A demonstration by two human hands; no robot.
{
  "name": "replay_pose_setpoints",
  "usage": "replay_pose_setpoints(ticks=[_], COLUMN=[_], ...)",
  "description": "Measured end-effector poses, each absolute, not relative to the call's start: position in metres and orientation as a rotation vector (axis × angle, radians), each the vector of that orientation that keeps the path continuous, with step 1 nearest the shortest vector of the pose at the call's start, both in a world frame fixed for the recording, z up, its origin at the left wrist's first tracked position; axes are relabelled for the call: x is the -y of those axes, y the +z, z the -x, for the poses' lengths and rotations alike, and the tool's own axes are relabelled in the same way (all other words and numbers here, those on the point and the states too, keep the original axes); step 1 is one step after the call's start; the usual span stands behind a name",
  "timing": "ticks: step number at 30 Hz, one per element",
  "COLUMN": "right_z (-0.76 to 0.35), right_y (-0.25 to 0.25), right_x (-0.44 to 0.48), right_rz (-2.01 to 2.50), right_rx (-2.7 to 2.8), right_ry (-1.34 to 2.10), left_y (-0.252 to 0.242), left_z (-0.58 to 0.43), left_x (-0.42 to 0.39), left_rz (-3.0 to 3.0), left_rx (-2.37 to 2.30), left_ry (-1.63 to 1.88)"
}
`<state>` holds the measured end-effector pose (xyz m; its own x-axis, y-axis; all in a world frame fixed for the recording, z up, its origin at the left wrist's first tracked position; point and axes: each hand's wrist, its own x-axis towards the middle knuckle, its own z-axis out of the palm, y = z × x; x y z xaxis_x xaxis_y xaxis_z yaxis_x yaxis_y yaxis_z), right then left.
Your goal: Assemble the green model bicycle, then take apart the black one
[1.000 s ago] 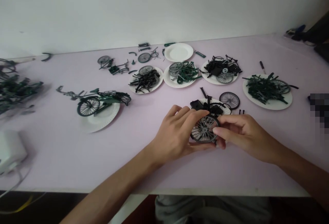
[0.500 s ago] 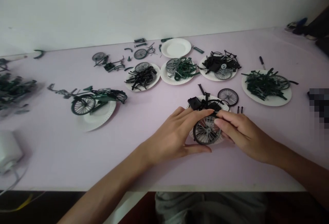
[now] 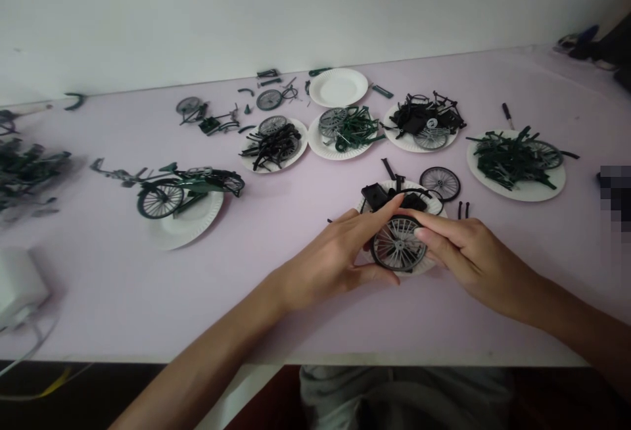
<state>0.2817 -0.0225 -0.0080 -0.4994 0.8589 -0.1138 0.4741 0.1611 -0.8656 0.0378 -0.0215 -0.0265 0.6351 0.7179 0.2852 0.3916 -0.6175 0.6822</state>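
A small spoked toy bicycle wheel (image 3: 399, 245) with a dark tyre is held above a paper plate (image 3: 436, 205) of black parts. My left hand (image 3: 340, 249) curves round its left side, index finger by the top of the rim and thumb below. At the right edge, my right hand (image 3: 468, 259) pinches the rim between thumb and fingers. Some of my fingertips are hidden behind the wheel. Beyond it on the plate lie black box-like pieces (image 3: 374, 196). Another loose wheel (image 3: 440, 184) rests just behind, and two short dark pins (image 3: 463, 210) lie to the right.
An assembled green toy bicycle (image 3: 190, 187) stands over a plate at left. Farther back are plates of black parts (image 3: 276, 147) and green parts (image 3: 515, 160), plus a bare plate (image 3: 338, 88). A screwdriver (image 3: 507, 114) lies back right; a white box with a cable (image 3: 20, 285) is front left.
Both hands stay at the wheel, which has shifted slightly upward in view. My left index finger has lifted a little from the rim top. The camera view has moved slightly.
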Motion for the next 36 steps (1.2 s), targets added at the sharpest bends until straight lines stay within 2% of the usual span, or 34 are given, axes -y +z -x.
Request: replay_pose_setpoints(ticks=[6, 13, 21, 24, 29, 36], right_z=[-0.281, -0.279, -0.278, -0.279, -0.286, -0.285], right_y=[-0.008, -0.006, -0.004, -0.005, -0.013, -0.02], right_x=[0.021, 0.022, 0.022, 0.021, 0.015, 0.012], right_rz=[1.254, 1.259, 1.182, 1.17, 0.985, 0.719], right_rx=[2.069, 1.932, 2.058, 2.126, 2.37, 2.599], right_ry=[1.258, 1.437, 1.394, 1.25, 0.736, 0.465], left_y=[-0.027, -0.028, -0.022, -0.021, -0.024, -0.026], left_z=[-0.039, -0.044, -0.049, -0.047, -0.042, -0.04], left_x=[0.02, 0.02, 0.022, 0.021, 0.017, 0.013], left_rz=[-2.285, -2.223, -2.408, -2.391, -2.357, -2.42], left_rx=[-0.851, -0.945, -0.902, -0.941, -1.064, -1.115], left_ry=[0.739, 1.006, 0.876, 0.951, 1.083, 1.14])
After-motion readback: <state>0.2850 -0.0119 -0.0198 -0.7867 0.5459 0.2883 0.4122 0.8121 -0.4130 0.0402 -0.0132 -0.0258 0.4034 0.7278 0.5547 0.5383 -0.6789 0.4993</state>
